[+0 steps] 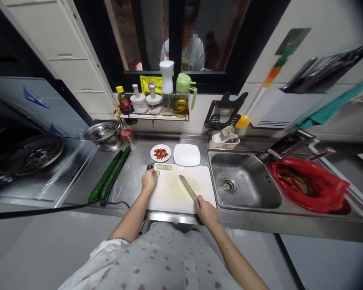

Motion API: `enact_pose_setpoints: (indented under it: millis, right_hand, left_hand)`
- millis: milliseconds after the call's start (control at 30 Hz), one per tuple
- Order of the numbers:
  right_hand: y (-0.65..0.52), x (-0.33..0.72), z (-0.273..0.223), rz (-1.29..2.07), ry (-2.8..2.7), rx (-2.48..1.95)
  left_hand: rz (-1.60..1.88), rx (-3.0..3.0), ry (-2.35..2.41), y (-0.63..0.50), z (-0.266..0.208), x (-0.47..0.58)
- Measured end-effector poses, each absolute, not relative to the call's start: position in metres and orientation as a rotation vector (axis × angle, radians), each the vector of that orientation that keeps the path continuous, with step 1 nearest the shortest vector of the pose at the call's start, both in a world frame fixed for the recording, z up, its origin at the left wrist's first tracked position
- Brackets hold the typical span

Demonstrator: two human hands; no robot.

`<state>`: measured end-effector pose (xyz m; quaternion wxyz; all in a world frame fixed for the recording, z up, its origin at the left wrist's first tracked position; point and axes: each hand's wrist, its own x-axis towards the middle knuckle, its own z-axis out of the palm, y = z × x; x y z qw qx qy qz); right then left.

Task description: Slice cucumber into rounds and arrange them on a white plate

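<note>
On the white cutting board [166,199] a row of thin cucumber slices [163,167] lies along the far left edge. My left hand [149,180] is at the board's left edge, fingers pinched together at a cucumber slice [157,173]. Just beyond those fingers is a dark green cucumber piece [150,166], partly hidden. Gripped by its handle in my right hand [206,210] is a kitchen knife [188,187], its blade pointing away and to the left over the damp middle of the board.
Behind the board stand a plate of chopped red chili [161,153] and a white square plate [186,154]. Two whole cucumbers [110,175] lie left, near a steel pot [103,135]. Right are the sink [245,177] and a red plastic bag [311,185]. A condiment shelf [154,117] hangs behind.
</note>
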<state>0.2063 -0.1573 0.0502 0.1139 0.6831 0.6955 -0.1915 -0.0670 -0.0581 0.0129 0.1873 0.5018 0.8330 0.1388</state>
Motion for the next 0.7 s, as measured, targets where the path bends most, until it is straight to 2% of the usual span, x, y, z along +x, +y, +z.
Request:
enact_pose_setpoints:
  millis: [300,700]
  right_hand:
    - [-0.161,0.205,0.051,-0.571,2.035,2.009]
    - [-0.162,0.203,0.053,-0.614,2.011,2.025]
  left_hand:
    - [0.489,1.522,2.231,-0.039,0.021,-0.033]
    - [0.160,1.854,2.126,-0.012,0.013,-0.017]
